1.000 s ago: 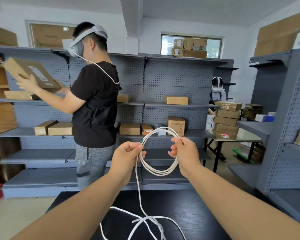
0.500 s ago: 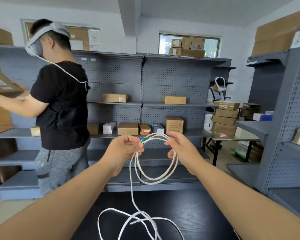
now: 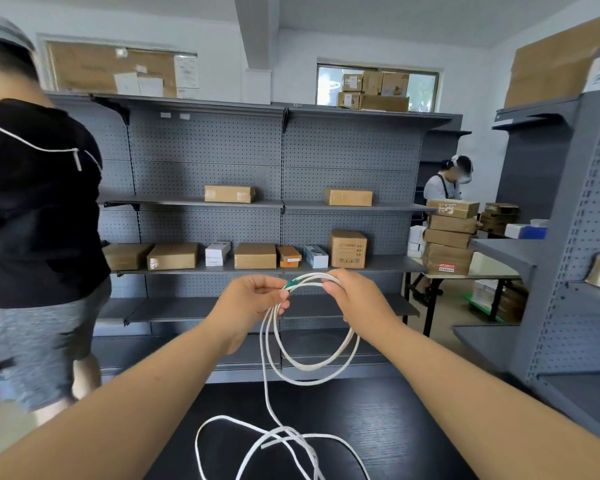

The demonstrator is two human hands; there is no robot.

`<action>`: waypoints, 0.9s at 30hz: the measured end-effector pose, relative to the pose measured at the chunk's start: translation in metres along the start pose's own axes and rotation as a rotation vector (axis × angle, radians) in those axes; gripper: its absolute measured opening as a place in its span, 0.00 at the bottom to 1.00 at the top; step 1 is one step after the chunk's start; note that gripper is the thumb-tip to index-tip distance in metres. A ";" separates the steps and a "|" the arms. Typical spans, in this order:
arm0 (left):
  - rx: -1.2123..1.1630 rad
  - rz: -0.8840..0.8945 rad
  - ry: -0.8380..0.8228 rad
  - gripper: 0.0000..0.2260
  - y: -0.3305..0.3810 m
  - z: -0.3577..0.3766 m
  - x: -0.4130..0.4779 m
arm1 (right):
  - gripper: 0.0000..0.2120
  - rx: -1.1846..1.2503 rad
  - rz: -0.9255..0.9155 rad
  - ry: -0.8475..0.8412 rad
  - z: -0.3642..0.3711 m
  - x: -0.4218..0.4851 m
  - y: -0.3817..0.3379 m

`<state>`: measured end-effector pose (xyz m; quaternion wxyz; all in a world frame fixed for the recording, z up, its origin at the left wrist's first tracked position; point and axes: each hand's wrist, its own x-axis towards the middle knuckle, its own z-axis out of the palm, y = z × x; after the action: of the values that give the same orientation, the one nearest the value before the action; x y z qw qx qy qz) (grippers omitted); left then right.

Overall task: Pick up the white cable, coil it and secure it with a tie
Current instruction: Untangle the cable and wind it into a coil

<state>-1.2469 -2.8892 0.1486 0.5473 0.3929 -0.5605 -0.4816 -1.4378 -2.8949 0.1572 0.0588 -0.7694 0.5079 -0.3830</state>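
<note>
Both my left hand point(image 3: 253, 303) and right hand point(image 3: 357, 303) pinch the top of the white cable point(image 3: 305, 368), its coils hanging between them. The slack drops straight from the left pinch to the black table point(image 3: 413, 427) — the next loop, I judge, rises from there.
</note>
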 end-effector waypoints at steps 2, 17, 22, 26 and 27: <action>0.009 -0.002 -0.008 0.05 -0.003 0.003 -0.001 | 0.11 -0.025 -0.006 0.039 0.000 0.001 0.000; 0.195 0.054 -0.072 0.04 0.002 0.010 0.000 | 0.16 -0.158 -0.064 -0.152 -0.007 0.000 0.002; 0.279 0.095 -0.099 0.04 0.001 0.010 0.003 | 0.10 -0.233 -0.111 -0.100 -0.008 0.001 0.004; 0.222 0.097 -0.076 0.03 -0.005 0.013 0.003 | 0.09 -0.125 -0.105 0.002 -0.007 0.000 0.004; 0.191 0.087 -0.071 0.03 -0.006 0.014 0.003 | 0.09 -0.102 -0.096 0.023 -0.007 0.000 0.004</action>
<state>-1.2617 -2.8917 0.1438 0.5076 0.4012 -0.6394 -0.4153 -1.4449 -2.8951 0.1602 -0.0047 -0.7904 0.4898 -0.3679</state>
